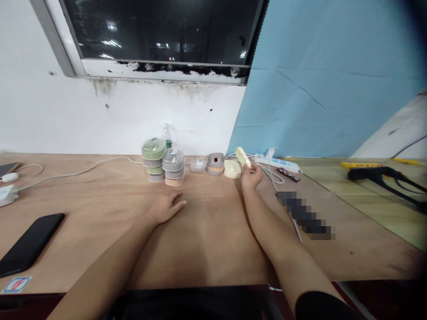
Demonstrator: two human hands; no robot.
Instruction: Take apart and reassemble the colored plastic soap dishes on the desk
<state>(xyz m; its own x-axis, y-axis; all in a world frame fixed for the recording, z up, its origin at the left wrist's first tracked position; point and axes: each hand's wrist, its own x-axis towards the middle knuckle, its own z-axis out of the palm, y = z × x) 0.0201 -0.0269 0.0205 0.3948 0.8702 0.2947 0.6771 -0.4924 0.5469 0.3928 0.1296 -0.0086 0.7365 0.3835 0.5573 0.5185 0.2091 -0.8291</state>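
Note:
My right hand (252,178) grips a pale yellow piece, like a small container or lid (242,156), tilted on edge above the table. Just left of it, another pale yellow container (232,169) sits on the table. My left hand (166,208) lies on the wood with its fingers stretched out, holding nothing. Beyond that hand stand a stack of green and grey containers (154,163) and a shorter stack of grey and peach ones (174,165). Between these and the yellow container are a clear lid (198,165) and a grey-and-peach container (215,165) with something dark red in it.
At the back right lie a white power strip (278,163), cables and a small dark packet (288,174). A black phone (31,243) is at the left. Behind the stacks stands a clear bottle (166,135). A blurred dark item (305,215) lies right of my right forearm.

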